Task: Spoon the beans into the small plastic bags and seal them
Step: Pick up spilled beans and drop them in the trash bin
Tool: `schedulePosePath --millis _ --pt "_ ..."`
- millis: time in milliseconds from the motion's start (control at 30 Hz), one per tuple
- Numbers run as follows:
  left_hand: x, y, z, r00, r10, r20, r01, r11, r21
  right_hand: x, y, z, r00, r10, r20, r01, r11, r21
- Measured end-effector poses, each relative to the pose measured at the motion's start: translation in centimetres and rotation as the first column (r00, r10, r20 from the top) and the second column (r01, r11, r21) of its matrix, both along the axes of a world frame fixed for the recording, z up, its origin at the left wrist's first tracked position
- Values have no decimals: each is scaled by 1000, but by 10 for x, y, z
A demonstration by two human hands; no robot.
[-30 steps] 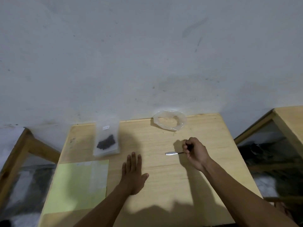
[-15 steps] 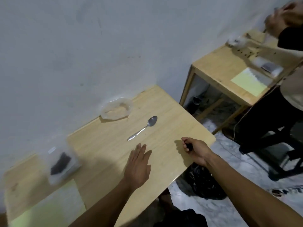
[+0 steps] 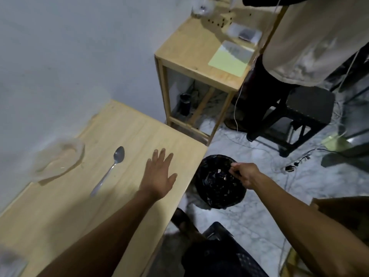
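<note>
At the far left corner, well behind the left hand, a blurred plastic bag (image 3: 11, 262) lies on the wooden surface (image 3: 60, 216); what it holds cannot be told. Farther up, left of the left hand and against the wall, sits a clear plastic dish (image 3: 58, 159). Between the dish and the left hand lies a metal spoon (image 3: 108, 170), bowl toward the wall, handle toward the person, touching neither. Bare wood runs from the spoon's handle back along the forearm.

The left hand (image 3: 157, 174) lies flat on the surface, fingers straight and spread, holding nothing, near the right edge of the surface. That edge runs diagonally just right of the thumb and drops to the marble floor (image 3: 259, 216).

Past the edge, the right hand (image 3: 242, 173) hangs over a black bin (image 3: 217, 182) lined with a dark bag, standing on the floor just beside the surface. Its fingers are curled with the tips pinched together; whether they hold something is too small to tell.

Beyond the right hand stands a second wooden table (image 3: 189, 54) with another person (image 3: 299, 41) at it, on a dark stool (image 3: 307, 108).
</note>
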State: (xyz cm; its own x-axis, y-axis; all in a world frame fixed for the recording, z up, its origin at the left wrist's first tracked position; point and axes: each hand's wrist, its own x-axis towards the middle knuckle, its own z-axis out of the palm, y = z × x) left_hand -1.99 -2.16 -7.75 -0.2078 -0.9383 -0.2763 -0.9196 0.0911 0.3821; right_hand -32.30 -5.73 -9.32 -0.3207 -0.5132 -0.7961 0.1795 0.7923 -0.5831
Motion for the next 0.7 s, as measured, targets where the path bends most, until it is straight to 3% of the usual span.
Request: schedulePosePath --millis 200,467,700 --pt "-4 -7 -19 998 -9 57 10 1000 -9 -3 3 -24 998 -53 -43 58 992 108" --pt "3 -4 -25 1000 -14 15 14 1000 7 4 -4 -52 989 -148 -3 146 969 201" --pt "4 -2 -27 1000 -18 14 18 1000 12 12 -8 -56 977 -208 49 198 966 166"
